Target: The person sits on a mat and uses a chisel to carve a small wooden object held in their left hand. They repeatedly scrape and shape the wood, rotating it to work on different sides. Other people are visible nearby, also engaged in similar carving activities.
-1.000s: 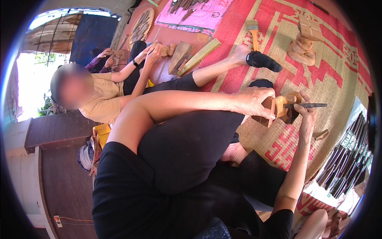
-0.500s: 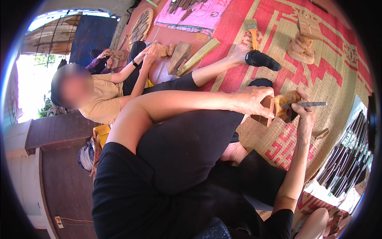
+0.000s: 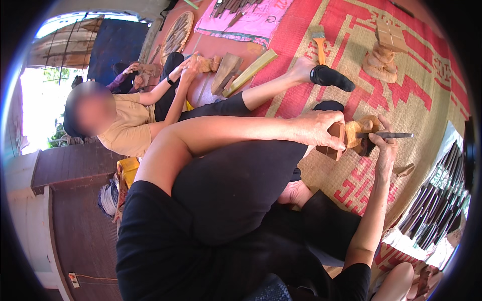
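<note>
Left hand (image 3: 321, 128): closed on the block end of a carving (image 3: 369, 123). Right hand (image 3: 385, 148): fingers pinched round a slim tool (image 3: 399, 135) at the carving's far end. Carving located just past the raised knee, above the mat (image 3: 416, 113); whether it rests there cannot be told.

Surface: woven straw with red patterning. On it, a wood scrap (image 3: 404, 170) near the right wrist, a brush (image 3: 319, 45) with orange handle, and a second carving (image 3: 380, 62), block end uppermost. At the right edge, a white sheet (image 3: 409, 241) bears rows of dark tools (image 3: 437, 193).

Beyond the mat — red tile floor (image 3: 200, 45), carrying a pink cloth (image 3: 256, 25) with further tools and a round basket (image 3: 191, 26). Offcuts (image 3: 228, 70) lie beside a seated co-worker (image 3: 131, 115) in tan.

Room: blue panel (image 3: 118, 47) behind, bright opening (image 3: 42, 95) at left, brown panelling (image 3: 90, 226) below — with a socket (image 3: 74, 280) and cable.
</note>
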A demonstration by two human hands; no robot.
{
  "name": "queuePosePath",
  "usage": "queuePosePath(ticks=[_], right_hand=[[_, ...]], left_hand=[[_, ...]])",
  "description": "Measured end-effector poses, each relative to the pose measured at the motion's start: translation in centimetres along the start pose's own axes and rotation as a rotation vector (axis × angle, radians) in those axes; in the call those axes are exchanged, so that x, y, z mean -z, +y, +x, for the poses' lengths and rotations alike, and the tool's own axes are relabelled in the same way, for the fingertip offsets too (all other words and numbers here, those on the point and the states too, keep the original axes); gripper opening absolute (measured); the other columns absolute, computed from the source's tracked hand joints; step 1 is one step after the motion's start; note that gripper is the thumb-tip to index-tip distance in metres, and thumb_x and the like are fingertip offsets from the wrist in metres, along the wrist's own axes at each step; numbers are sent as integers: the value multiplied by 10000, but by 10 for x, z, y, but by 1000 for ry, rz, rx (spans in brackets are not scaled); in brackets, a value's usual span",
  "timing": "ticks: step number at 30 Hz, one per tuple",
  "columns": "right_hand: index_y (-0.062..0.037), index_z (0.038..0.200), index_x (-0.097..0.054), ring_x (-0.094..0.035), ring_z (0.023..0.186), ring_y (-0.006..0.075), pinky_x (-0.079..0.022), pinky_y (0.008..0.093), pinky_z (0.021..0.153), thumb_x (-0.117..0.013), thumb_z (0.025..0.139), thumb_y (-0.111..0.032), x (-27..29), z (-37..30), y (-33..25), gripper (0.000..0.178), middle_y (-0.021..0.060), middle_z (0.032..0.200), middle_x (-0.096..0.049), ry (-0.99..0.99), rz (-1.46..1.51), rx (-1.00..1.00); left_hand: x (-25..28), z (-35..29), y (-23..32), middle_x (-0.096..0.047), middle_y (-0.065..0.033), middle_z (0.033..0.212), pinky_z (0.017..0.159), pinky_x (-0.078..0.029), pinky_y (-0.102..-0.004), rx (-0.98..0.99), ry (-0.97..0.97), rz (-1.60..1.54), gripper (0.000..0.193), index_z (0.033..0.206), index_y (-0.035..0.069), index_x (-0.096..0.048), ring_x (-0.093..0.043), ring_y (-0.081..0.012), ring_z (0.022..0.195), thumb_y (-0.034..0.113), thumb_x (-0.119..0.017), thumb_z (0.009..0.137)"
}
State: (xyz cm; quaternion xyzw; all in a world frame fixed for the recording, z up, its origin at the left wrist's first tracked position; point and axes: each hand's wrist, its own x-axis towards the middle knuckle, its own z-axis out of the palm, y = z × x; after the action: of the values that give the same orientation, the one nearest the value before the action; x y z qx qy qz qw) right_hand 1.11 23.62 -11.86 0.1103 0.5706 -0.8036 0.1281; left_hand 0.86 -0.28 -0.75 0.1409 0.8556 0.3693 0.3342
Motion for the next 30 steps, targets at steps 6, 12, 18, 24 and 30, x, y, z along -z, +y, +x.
queuePosePath(ticks=[6, 12, 18, 24, 30], right_hand=[[-10, 750, -623, -583, 993, 207, -417, 366, 936, -631, 701, -13, -8, -2, -1, 50, 120, 1258, -570, 12, 36, 98], [15, 825, -642, -591, 969, 199, -440, 343, 901, -630, 693, 4, -7, -1, 2, 133, 128, 1201, -594, 46, 60, -35], [16, 861, -657, -592, 1002, 212, -448, 336, 899, -639, 701, -1, -16, -8, -5, 161, 107, 1203, -601, 61, 107, 25], [22, 1103, -632, -627, 953, 192, -494, 341, 857, -654, 710, -16, -2, 0, 8, 395, 98, 1103, -639, 129, 58, -1], [29, 1165, -606, -643, 820, 172, -500, 305, 793, -652, 712, 10, -11, -3, 10, 456, 83, 954, -662, 67, 108, -23]], left_hand=[[0, -1, -3, -613, -185, 985, 804, -467, -397, -7, 0, -14, 585, 1099, 27, -510, -603, -315, 961, 473, -707, 776], [6, -2, -1, -604, -188, 1003, 816, -459, -408, 28, -21, 15, 608, 1110, 26, -509, -590, -322, 972, 514, -678, 790], [4, -4, -5, -603, -191, 1022, 828, -454, -412, 36, -9, 48, 616, 1131, 38, -499, -590, -325, 993, 543, -647, 810], [6, -3, 3, -601, -179, 1030, 834, -445, -411, 58, 10, -28, 636, 1156, 66, -466, -598, -314, 977, 591, -604, 825], [6, -5, 2, -609, -164, 987, 785, -459, -384, 84, -13, -14, 603, 1151, 70, -466, -608, -275, 916, 585, -572, 855]])
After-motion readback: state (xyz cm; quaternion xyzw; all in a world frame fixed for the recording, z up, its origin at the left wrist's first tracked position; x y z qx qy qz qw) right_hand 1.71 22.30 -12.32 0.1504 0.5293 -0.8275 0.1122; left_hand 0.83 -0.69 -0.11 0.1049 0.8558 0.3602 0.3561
